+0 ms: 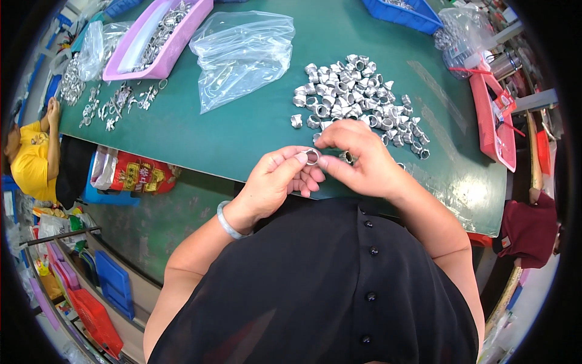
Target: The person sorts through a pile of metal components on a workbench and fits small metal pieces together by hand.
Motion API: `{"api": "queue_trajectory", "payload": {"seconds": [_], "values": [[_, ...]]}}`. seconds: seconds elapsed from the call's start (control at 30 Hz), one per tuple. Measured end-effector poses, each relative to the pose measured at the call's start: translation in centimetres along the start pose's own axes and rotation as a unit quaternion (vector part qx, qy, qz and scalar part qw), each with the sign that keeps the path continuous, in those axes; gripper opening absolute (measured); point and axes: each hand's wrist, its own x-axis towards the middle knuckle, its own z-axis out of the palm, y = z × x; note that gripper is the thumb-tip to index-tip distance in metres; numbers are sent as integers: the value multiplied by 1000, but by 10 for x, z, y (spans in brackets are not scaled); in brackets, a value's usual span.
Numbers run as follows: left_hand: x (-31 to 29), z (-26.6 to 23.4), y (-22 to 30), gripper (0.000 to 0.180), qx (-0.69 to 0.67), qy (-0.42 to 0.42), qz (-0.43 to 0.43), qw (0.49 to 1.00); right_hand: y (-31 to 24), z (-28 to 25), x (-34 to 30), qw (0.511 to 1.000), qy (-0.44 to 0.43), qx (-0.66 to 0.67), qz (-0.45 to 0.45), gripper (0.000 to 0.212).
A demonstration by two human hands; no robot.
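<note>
A silver-grey metal ring (312, 157) is pinched between the thumb and fingers of my left hand (273, 177), close to the table's front edge. The ring's round opening faces up toward me. My right hand (362, 156) meets it from the other side, thumb and forefinger curled at the ring's right edge. Just beyond my right hand spreads a loose pile of similar chunky metal rings (348, 91) on the green table (242, 136). A few rings lie under or beside that hand, partly hidden by it.
A clear plastic bag (242, 54) lies left of the pile. Farther left are a pink tray (176, 51) of metal parts and small loose pieces (124, 100). A blue bin (412, 17) stands at the back, a pink basket (494, 124) at right. Another person (36, 155) sits at far left.
</note>
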Motion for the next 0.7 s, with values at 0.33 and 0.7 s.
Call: {"api": "queue_trajectory", "payload": {"seconds": [0.33, 0.7], "values": [[-4, -14, 3, 25, -30, 62, 47, 997, 18, 27, 39, 951, -50, -304, -22, 25], [4, -17, 8, 24, -71, 29, 30, 997, 6, 11, 29, 998, -31, -47, -9, 20]]}}
